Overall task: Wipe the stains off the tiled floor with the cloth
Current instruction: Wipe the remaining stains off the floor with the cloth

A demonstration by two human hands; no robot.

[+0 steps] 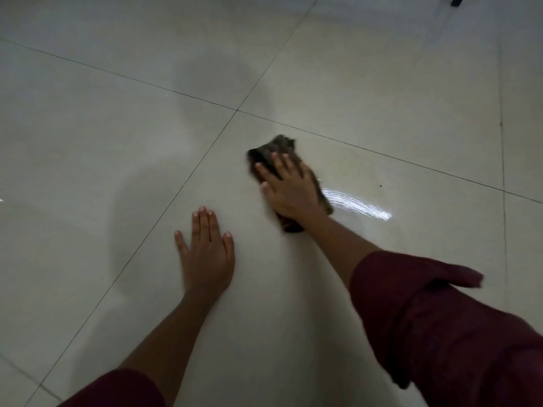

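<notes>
Pale glossy tiles make up the floor [382, 92], divided by thin dark grout lines [176, 92] that cross just beyond the hands. On the tile nearest the person, the right hand [289, 189] lies flat with its fingers spread, palm pressed down onto a dark, crumpled cloth [269, 151]. It is open rather than curled around the fabric, pinning it to the floor; the cloth sticks out past the fingertips toward the grout crossing and also shows beneath the wrist on the near side. Its edges look blurred. Just right of that hand, a curved wet streak [358, 205] shines bright on the tile, touching the cloth's right edge. Farther right on the same tile sits a tiny dark speck [380, 185], well apart from the cloth. The left hand [207, 251] rests nearer the person and to the left of the cloth, palm down on bare tile, fingers extended and mostly together with the thumb out to the right, holding nothing. Both forearms are bare up to rolled dark maroon sleeves [435, 318], the right one filling the lower right corner of the view and the left one showing at the bottom edge. Soft grey shadows fall across the tiles to the left. At the far top right edge, a small dark object [457, 0] is cut off and cannot be identified.
</notes>
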